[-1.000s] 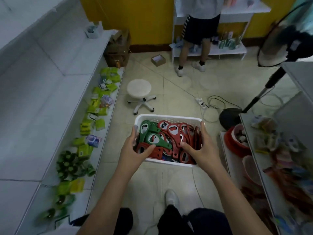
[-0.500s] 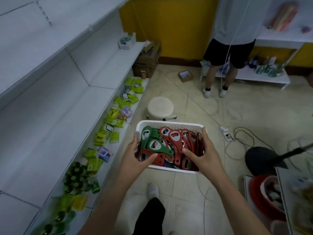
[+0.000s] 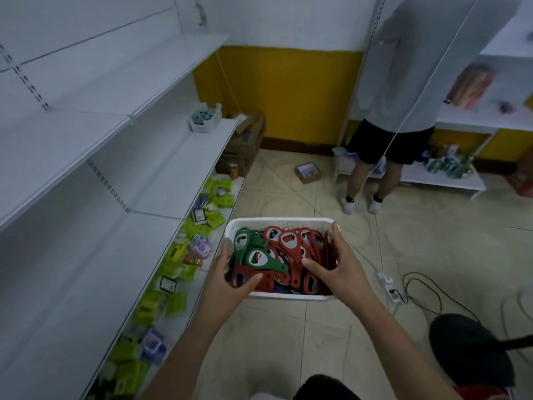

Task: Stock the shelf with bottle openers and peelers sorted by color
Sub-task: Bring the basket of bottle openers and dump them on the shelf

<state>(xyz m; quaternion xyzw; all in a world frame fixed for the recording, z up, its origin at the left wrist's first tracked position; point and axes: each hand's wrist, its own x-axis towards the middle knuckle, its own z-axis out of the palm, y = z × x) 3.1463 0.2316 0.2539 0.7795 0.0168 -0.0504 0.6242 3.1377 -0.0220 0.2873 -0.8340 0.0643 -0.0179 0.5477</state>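
Bottle openers [image 3: 284,255] (red mostly, a few green toward the left hand) fill a white basket [image 3: 278,222] carried between both hands. Left hand [image 3: 230,277] and right hand [image 3: 339,265] each grip a basket side, thumbs curled inside. White shelf [image 3: 161,194] runs left of the left hand.

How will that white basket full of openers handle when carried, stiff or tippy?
The white basket probably stays stiff: both the left hand and right hand grip its sides and the rim looks straight. It is likely fairly heavy for its size, since the red openers and green openers fill it. The loose pile may slide if it tilts.
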